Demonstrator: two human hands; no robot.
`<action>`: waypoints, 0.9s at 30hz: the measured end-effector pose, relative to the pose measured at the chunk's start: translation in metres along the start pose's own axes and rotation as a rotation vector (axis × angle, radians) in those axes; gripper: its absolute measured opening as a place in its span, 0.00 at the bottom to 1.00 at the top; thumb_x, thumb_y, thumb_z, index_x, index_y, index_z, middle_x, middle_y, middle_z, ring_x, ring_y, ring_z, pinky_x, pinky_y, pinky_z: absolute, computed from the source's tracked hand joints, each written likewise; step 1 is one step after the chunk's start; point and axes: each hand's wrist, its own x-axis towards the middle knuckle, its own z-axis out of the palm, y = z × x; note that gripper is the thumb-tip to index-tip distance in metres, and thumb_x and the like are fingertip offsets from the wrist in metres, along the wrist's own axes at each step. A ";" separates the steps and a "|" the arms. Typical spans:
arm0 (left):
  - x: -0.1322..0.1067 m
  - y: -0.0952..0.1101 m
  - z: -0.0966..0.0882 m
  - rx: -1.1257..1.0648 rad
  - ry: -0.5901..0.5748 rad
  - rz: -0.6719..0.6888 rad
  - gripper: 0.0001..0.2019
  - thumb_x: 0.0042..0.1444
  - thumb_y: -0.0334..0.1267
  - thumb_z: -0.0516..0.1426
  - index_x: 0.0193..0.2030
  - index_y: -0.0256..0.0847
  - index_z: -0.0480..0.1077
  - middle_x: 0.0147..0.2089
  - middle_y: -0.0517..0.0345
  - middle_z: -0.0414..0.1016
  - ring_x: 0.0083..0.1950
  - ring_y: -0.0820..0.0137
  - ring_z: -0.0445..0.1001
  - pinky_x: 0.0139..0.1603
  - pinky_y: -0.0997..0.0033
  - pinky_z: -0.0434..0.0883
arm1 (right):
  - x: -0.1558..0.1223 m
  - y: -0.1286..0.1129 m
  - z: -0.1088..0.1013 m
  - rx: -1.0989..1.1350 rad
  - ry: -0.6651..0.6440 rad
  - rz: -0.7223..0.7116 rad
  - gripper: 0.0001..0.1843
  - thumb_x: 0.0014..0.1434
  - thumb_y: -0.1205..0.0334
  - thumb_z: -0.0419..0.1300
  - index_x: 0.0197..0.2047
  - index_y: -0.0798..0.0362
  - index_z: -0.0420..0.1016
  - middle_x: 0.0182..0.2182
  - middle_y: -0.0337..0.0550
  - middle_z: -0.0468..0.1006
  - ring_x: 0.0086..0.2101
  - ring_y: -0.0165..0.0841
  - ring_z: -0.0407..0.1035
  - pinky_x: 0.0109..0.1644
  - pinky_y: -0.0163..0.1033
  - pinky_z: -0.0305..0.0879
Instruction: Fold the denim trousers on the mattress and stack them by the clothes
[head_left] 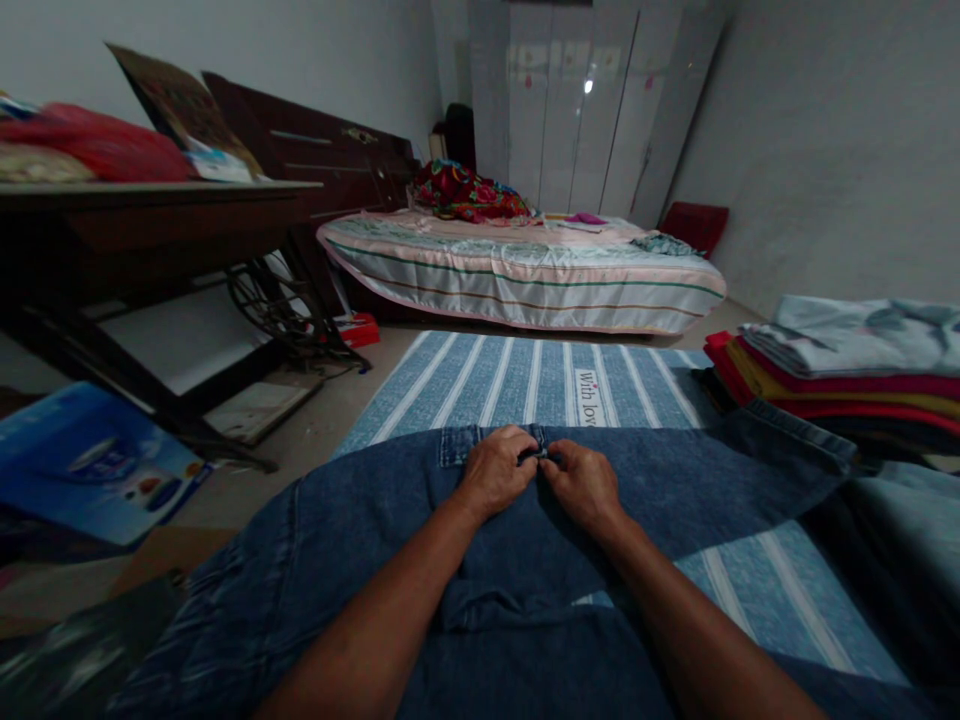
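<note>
A pair of blue denim jeans lies spread out in front of me on a blue and white striped mat. Both my hands meet at the waistband in the middle. My left hand is closed, pinching the denim at the fly. My right hand is closed too, gripping the same spot from the other side. The fingertips of both hands touch. One trouser leg runs off to the right towards a stack of clothes.
A stack of folded clothes in red, yellow and pale blue sits at the right. A bed stands beyond the mat, white wardrobes behind it. A dark sewing table and a blue box are at the left.
</note>
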 end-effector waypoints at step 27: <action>-0.005 0.007 0.002 0.341 -0.019 0.124 0.06 0.55 0.30 0.51 0.32 0.41 0.69 0.34 0.54 0.69 0.40 0.66 0.67 0.41 0.68 0.66 | -0.001 -0.003 -0.003 0.006 -0.039 -0.042 0.15 0.56 0.59 0.53 0.43 0.43 0.77 0.37 0.40 0.81 0.40 0.36 0.73 0.38 0.35 0.60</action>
